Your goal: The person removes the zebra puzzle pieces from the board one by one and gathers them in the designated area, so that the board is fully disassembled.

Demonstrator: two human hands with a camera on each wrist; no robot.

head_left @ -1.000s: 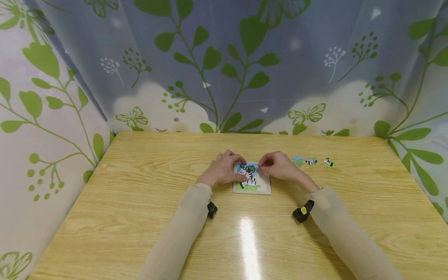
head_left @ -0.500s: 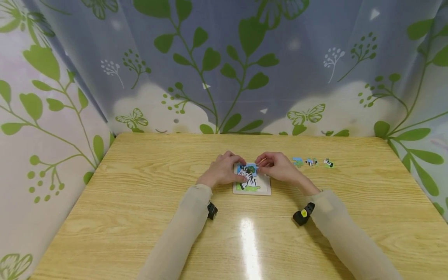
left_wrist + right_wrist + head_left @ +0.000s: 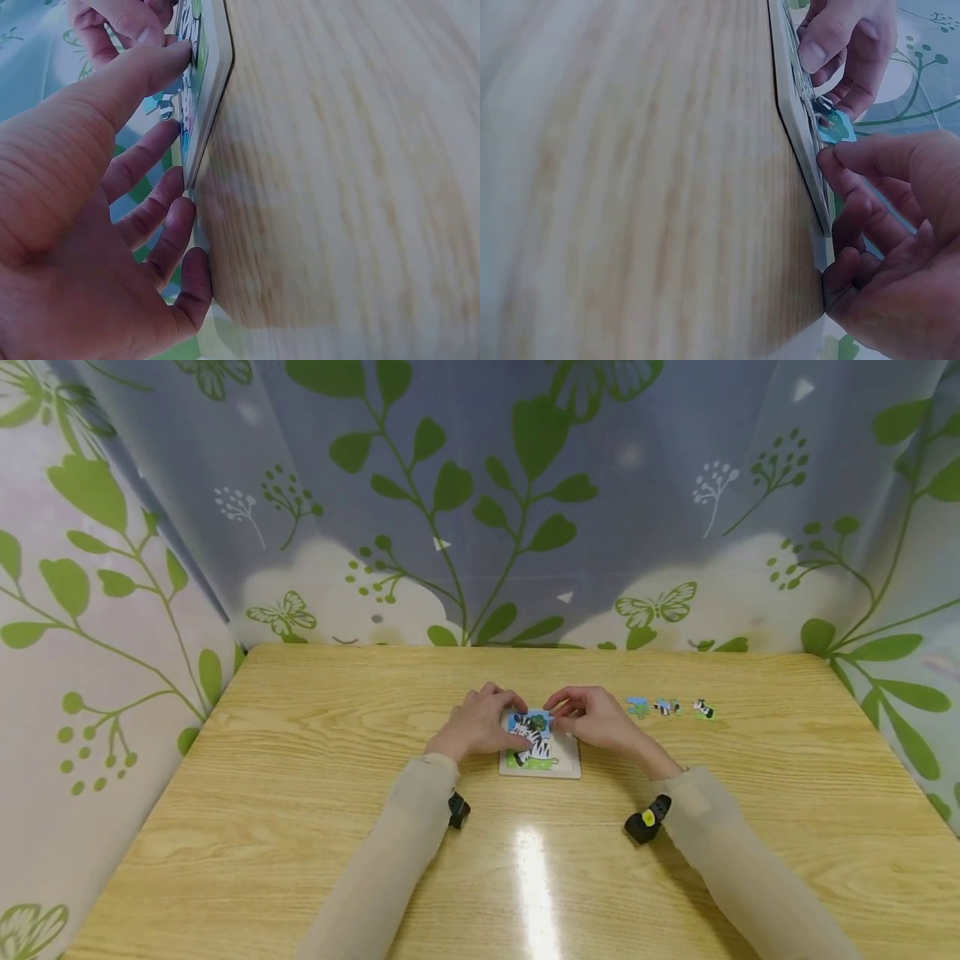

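A small square jigsaw board (image 3: 566, 767) lies on the table, its left part filled with a zebra picture (image 3: 534, 745) and its right part bare. My left hand (image 3: 474, 724) rests over the board's left side. Its thumb (image 3: 161, 66) presses on the picture while the other fingers spread along the far left edge. At the upper right of the picture, my right hand (image 3: 600, 718) pinches a blue and green puzzle piece (image 3: 841, 127) between thumb and index finger. That piece stands tilted up against the picture's edge, and its lower side is hidden in the right wrist view.
Three loose puzzle pieces lie in a row right of my right hand: a blue-green piece (image 3: 637, 706), a blue, black and white piece (image 3: 666, 706) and a zebra-head piece (image 3: 703, 708). A leaf-patterned curtain (image 3: 480, 527) borders the wooden table (image 3: 300, 793).
The right hand has shifted slightly left, its fingers staying at the puzzle piece by the picture's upper right edge. The left hand and the board have barely moved.
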